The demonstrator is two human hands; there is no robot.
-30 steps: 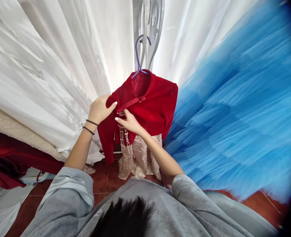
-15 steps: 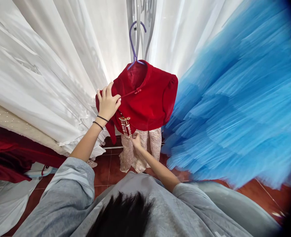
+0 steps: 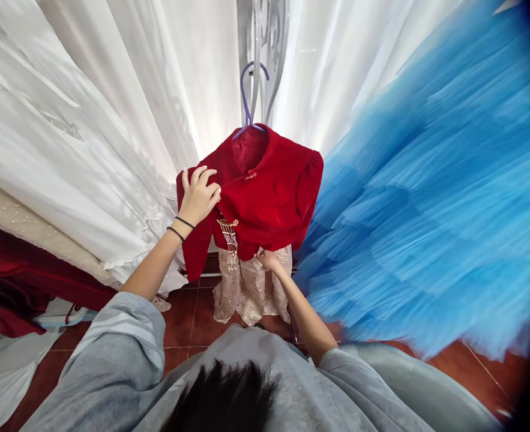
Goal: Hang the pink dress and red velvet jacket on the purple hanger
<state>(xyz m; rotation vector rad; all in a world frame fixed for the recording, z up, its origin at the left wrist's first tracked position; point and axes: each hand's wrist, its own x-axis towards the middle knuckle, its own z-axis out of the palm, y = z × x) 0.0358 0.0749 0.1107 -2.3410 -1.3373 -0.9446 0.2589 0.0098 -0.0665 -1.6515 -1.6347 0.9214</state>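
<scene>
A red velvet jacket (image 3: 278, 192) hangs from a purple hanger (image 3: 245, 102), above a pale pink shiny skirt (image 3: 253, 291). My left hand (image 3: 198, 198) lies against the jacket's left front, below the shoulder, with its fingers apart and slightly bent. At the bottom hem, my right hand (image 3: 268, 260) is closed on the jacket's edge; its fingertips are partly hidden. A gold beaded tassel ornament (image 3: 229, 237) dangles from the jacket's left side, between my hands.
White gowns (image 3: 125, 120) hang on the left, and a ruffled blue tulle dress (image 3: 427, 210) fills the right. Behind the hanger stands a grey metal frame (image 3: 276, 54). Dark red garments (image 3: 30, 270) lie at lower left, above red floor tiles (image 3: 179, 324).
My right hand has left the tassel ornament and moved right to the jacket's hem. The tassel now hangs freely. My left hand stays on the jacket, and the view has tilted slightly upward.
</scene>
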